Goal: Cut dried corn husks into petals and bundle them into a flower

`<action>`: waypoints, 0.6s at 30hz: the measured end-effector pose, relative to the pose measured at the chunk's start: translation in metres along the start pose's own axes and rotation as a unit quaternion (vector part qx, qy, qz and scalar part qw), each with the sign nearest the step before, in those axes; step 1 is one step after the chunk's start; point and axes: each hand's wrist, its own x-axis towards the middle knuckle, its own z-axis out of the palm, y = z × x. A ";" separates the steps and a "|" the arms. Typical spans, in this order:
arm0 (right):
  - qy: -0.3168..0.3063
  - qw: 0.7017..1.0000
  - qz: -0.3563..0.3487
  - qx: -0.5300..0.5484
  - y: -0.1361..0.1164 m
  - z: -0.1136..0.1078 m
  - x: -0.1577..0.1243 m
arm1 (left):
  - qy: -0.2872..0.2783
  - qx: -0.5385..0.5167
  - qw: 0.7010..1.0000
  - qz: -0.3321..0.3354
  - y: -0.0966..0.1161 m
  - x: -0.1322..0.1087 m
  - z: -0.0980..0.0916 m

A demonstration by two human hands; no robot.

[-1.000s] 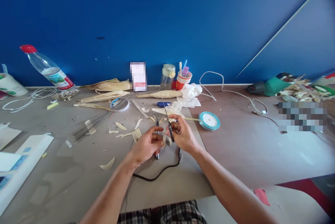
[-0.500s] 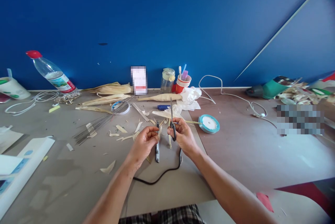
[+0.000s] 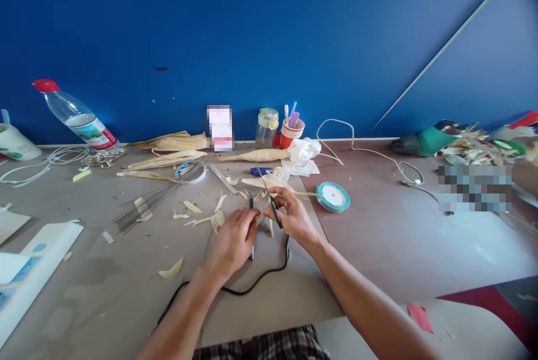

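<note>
- A pair of scissors is gripped in the right hand, fingers closed around the dark handles, blades pointing away and to the left.
- A small pale husk strip is pinched by the left hand, closed, right beside the blades at the middle of the table.
- A black-handled tool with its black cord is seen lying just under the left hand.
- Husk scraps and thin wires are scattered to the left; a teal ribbon spool sits to the right.
- Risk, as judged: the left fingertips are kept very close to the blades, so a nick is possible if the strip slips.
- The cord could be snagged by a forearm, dragging the tool.
</note>
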 end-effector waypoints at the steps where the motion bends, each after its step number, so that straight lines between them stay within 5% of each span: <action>1: 0.004 1.000 -0.004 -0.001 0.002 -0.001 0.001 | -0.002 0.017 1.000 0.015 -0.001 0.000 0.000; 12: -0.052 0.990 -0.034 -0.123 0.010 -0.009 0.001 | -0.031 0.111 0.992 0.048 -0.003 0.002 0.000; 18: 0.025 1.000 0.001 -0.008 0.005 -0.001 0.002 | 0.079 -0.042 0.995 -0.047 0.001 0.004 -0.006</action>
